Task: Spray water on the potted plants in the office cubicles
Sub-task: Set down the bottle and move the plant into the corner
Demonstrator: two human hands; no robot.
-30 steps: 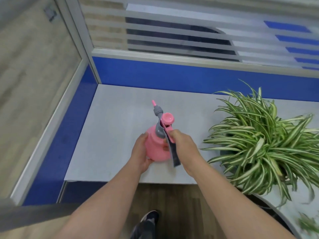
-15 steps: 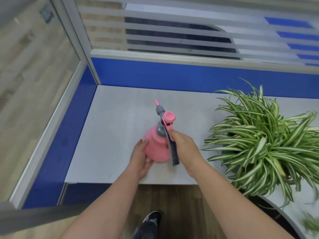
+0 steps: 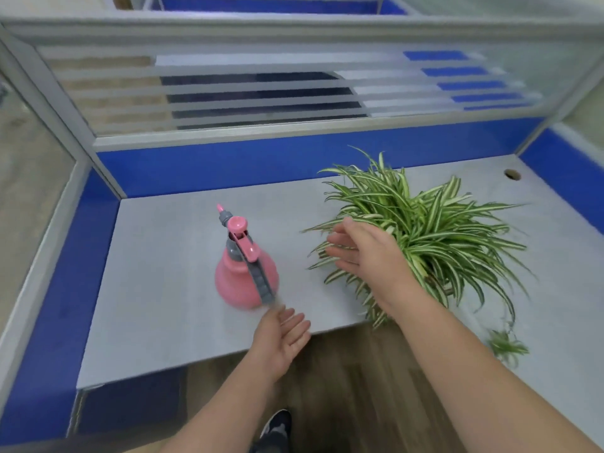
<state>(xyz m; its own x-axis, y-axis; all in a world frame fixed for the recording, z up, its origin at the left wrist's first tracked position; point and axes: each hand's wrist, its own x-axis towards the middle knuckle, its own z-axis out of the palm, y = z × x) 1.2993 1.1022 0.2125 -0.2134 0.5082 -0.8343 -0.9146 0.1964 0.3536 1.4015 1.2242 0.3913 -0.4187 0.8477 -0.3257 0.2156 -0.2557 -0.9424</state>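
Both hands have let go of the pink spray bottle (image 3: pixel 243 276), which a second ago they held between them; it now stands alone and upright on the grey desk (image 3: pixel 163 273), nozzle pointing away from the person, its grey handle running down the near side. The left hand (image 3: pixel 281 341) hangs at the desk's near edge just in front of the bottle, palm turned up, fingers loosely spread and holding nothing; whether its fingertips brush the bottom of the handle cannot be told through the blur. The right hand (image 3: pixel 362 256) is open too, fingers extended toward the left, empty, lying against the outer leaves of the spider plant (image 3: pixel 425 237) that sits on the desk to the right of the bottle. Bare desk surface lies left of the bottle and behind it, up to the blue partition panels (image 3: pixel 228 161) that close the desk at the back and on both sides, with striped glass above the back one. A round cable hole (image 3: pixel 512 174) sits in the far right corner. Wooden floor (image 3: pixel 343 387) and a dark shoe (image 3: pixel 277 423) show below the near edge.
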